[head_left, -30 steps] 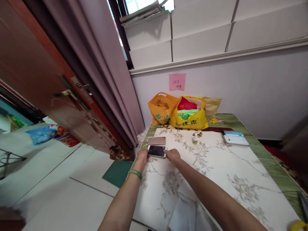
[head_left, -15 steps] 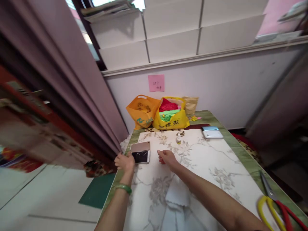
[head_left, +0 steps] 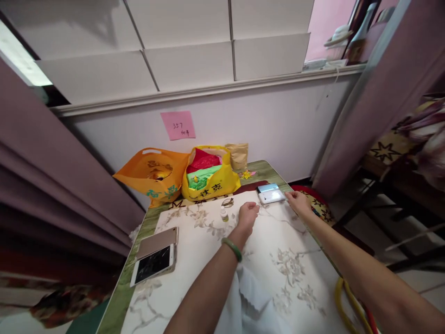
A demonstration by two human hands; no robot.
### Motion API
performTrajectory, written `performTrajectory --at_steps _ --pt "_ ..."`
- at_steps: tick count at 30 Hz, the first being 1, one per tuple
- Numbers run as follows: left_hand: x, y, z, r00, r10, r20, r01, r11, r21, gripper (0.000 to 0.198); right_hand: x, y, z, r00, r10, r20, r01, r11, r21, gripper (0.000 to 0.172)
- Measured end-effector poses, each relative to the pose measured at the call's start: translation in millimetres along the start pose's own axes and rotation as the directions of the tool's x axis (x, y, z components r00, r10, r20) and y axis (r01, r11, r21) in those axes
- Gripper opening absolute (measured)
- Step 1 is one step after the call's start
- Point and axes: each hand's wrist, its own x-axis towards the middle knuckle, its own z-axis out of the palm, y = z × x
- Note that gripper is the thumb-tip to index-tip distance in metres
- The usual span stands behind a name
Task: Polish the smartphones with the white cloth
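Note:
My left hand [head_left: 248, 216], with a green bangle on its wrist, hovers over the table left of two phones, fingers slightly bent and holding nothing. At the right end of the white phone [head_left: 271, 196] is my right hand [head_left: 298, 202], its fingers apart; whether the fingertips touch the phone I cannot tell. A blue-topped phone [head_left: 267, 188] lies just behind the white one. A small white bottle [head_left: 224, 214] and a pair of glasses [head_left: 228, 202] are left of my left hand. On the table's left side lie a white tablet [head_left: 153, 263] with a dark screen and a rose-gold one [head_left: 157, 242].
An orange bag [head_left: 152, 174] and a stuffed yellow bag [head_left: 222, 181] stand against the wall, beside a brown paper packet [head_left: 238, 156]. A pale cloth [head_left: 255, 297] lies at the near edge. Scissors with yellow and red handles [head_left: 349, 304] sit at the near right.
The view has turned right. My left hand has left the tablets and moved across toward the phones. My right hand has moved from the table's middle to the white phone's right end.

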Motion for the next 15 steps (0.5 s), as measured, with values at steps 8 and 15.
performTrajectory --at_steps 8,15 --pt "86 2 37.7 0.968 -0.248 -0.048 0.242 0.965 -0.104 0.023 56 3 27 0.993 0.057 0.106 -0.043 0.990 -0.136 0.055" --pt "114 9 62.5 0.937 -0.346 -0.035 0.340 0.933 -0.117 0.035 77 -11 42 0.974 0.073 0.215 -0.034 0.984 -0.177 0.052"
